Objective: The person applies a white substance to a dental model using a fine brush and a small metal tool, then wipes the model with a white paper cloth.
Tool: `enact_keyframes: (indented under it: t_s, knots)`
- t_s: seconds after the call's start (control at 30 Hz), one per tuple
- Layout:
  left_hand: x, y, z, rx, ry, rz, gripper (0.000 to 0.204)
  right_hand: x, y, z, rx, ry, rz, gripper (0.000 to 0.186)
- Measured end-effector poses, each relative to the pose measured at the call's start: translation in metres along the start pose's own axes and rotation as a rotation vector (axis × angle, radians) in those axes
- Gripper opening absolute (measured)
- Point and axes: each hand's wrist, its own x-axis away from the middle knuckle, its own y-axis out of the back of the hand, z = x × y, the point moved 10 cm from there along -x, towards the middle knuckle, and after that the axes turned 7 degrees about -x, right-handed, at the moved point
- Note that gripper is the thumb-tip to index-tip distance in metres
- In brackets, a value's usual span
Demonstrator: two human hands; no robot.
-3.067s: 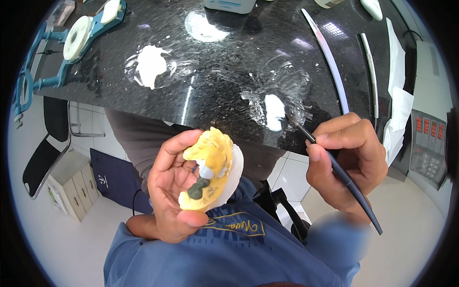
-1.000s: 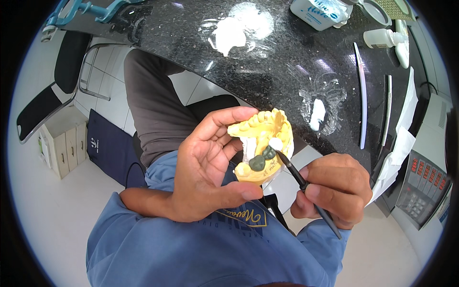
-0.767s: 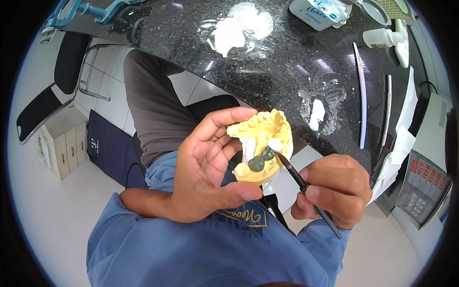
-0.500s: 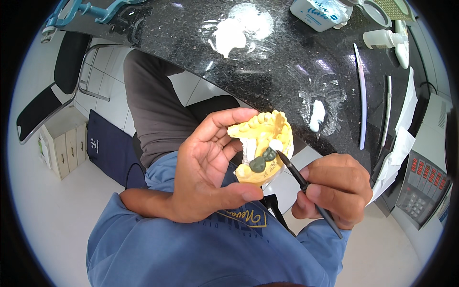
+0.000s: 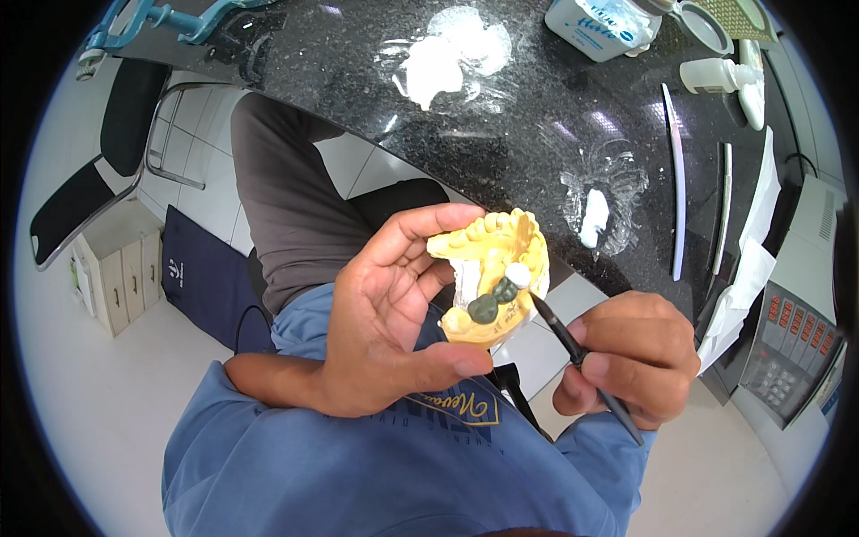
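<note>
My left hand [image 5: 376,331] holds a yellow dental cast [image 5: 488,240] with a white base, its fingers and thumb around the side. On the cast are dark green pieces [image 5: 485,306] and a white tooth-shaped piece [image 5: 517,276] beside them. My right hand [image 5: 626,353] grips a slim black brush [image 5: 559,327], its tip at the cast's right side, just below the white piece; I cannot tell whether it touches. Up and right of the cast, a small blob of white paste [image 5: 594,215] lies in smears on the dark stone counter [image 5: 313,63].
A larger white patch [image 5: 429,67], blue metal frame [image 5: 188,22], printed tub [image 5: 591,27] and small bottle [image 5: 711,76] are on the counter. Two long thin tools [image 5: 676,188], white paper [image 5: 756,206] and a keypad device [image 5: 778,349] are rightward. A black chair [image 5: 125,125] stands left.
Since 3.1 seconds ago, my right hand has brought the brush from the paste to the cast, which has shifted right and turned. In the last second, the brush moved slightly right and down.
</note>
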Motion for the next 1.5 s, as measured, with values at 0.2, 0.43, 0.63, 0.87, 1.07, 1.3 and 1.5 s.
enact_keyframes:
  t_s: [0.2,0.43,0.63,0.87,1.07,1.3,1.5]
  knots:
    - [-0.0001,0.0003,0.0008,0.000,0.003,-0.003,0.085,-0.0013,-0.0046,0.0004,0.005,0.011,0.046,0.018]
    - [0.0000,0.0001,0.0017,0.013,0.034,-0.017,0.086,-0.0013,-0.0035,-0.0008,0.007,-0.001,0.042,0.019]
    - [-0.0002,0.0010,0.0013,0.012,0.016,-0.005,0.085,-0.0008,-0.0040,-0.0007,0.011,-0.009,0.037,0.019]
    - [-0.0002,0.0011,0.0010,0.010,-0.002,-0.001,0.085,-0.0021,-0.0059,-0.0010,0.011,-0.014,0.058,0.019]
    - [-0.0001,0.0008,0.0000,-0.003,-0.014,0.009,0.084,-0.0030,-0.0068,-0.0021,0.006,-0.032,0.072,0.019]
    - [-0.0006,0.0001,-0.0014,-0.014,-0.034,0.018,0.084,-0.0035,-0.0066,-0.0021,0.039,-0.048,0.052,0.020]
    - [0.0002,0.0007,0.0004,-0.009,-0.004,0.013,0.085,-0.0014,-0.0028,-0.0017,0.019,-0.017,0.020,0.019]
